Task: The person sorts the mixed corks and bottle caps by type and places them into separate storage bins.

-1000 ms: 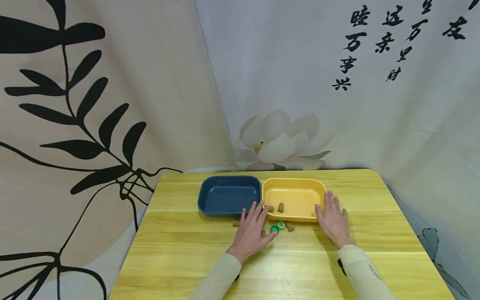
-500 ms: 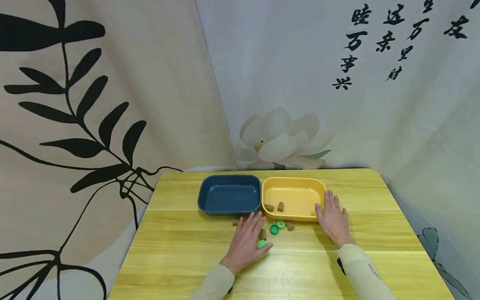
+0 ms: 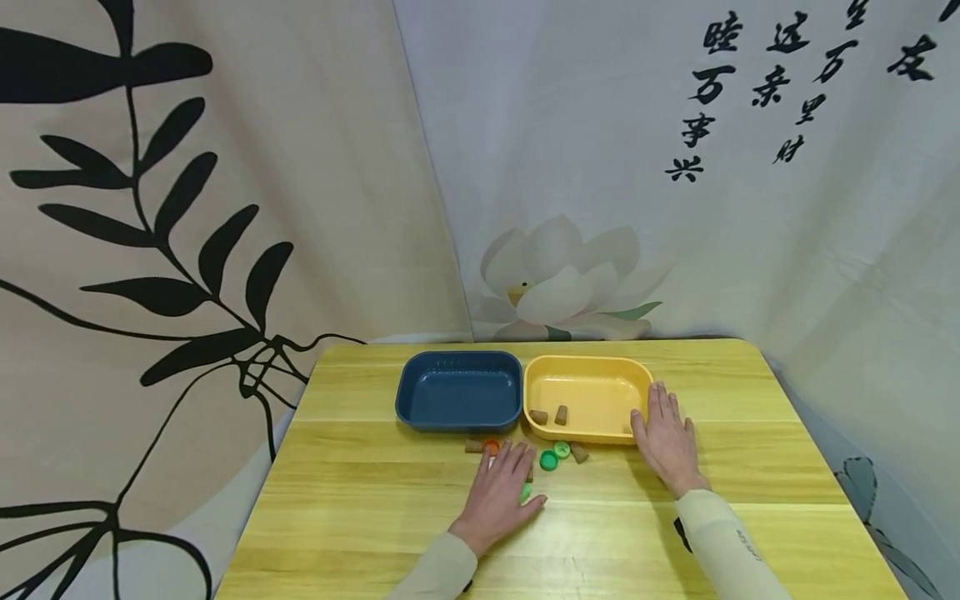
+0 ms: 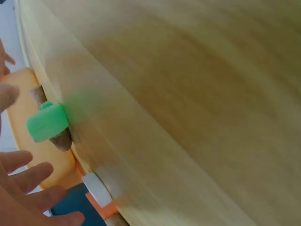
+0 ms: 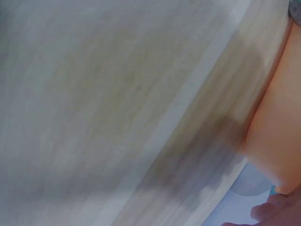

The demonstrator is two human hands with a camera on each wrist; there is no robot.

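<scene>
My left hand (image 3: 495,496) hovers over a small group of bottle caps and corks, its fingers spread and holding nothing. Close to it in the left wrist view are a light green cap (image 4: 47,123), a cork (image 4: 62,140) and a white cap (image 4: 97,189). An orange cap (image 3: 491,446) and a cork (image 3: 473,446) lie just beyond the fingertips. My right hand (image 3: 667,442), fingers straight, touches the right side of the yellow tray (image 3: 592,437). Inside that tray are two corks, one tipped over (image 3: 538,416) and one beside it (image 3: 561,414).
A dark blue tray (image 3: 459,427) stands left of the yellow one, their rims nearly touching. In front of the yellow tray lie a green cap (image 3: 549,460), a lighter green cap (image 3: 562,450) and a cork (image 3: 579,452). A printed cloth (image 3: 360,208) hangs behind the wooden table (image 3: 360,508).
My left hand has drawn back from the yellow tray's near left corner toward me, uncovering the cork there and the orange cap. The right hand stays in place.
</scene>
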